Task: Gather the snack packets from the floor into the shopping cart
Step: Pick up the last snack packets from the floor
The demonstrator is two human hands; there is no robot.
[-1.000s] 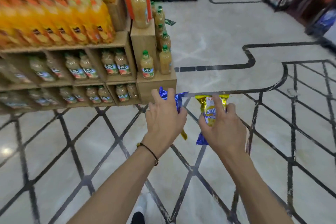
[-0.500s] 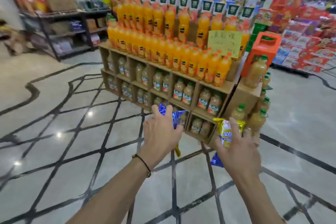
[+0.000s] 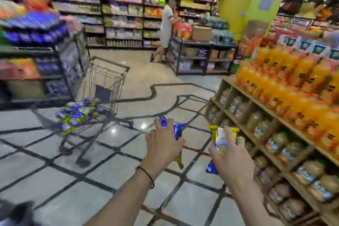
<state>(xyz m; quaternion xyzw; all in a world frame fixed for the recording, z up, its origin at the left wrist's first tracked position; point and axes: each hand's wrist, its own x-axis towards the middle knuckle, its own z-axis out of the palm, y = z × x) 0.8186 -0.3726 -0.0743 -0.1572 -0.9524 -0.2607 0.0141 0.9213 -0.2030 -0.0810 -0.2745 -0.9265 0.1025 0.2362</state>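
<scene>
My left hand [image 3: 163, 145] is closed around blue snack packets [image 3: 177, 130], with a yellow packet end hanging below it. My right hand [image 3: 229, 154] grips a yellow snack packet [image 3: 221, 139], and a blue packet [image 3: 211, 168] shows beneath the palm. Both hands are held out in front at chest height. The wire shopping cart [image 3: 108, 79] stands ahead to the left, about a step away, blurred by motion. A heap of blue and yellow packets [image 3: 78, 113] lies in its basket.
A wooden display of orange juice bottles [image 3: 286, 97] lines the right side, close to my right arm. Dark shelving [image 3: 36, 64] stands left, behind the cart. A person [image 3: 166, 27] stands at far shelves. Tiled floor [image 3: 110, 170] lies between me and the cart.
The view has swung left: the juice display moved from centre to the right edge and the cart came into sight. Both hands keep their packets in the same grip.
</scene>
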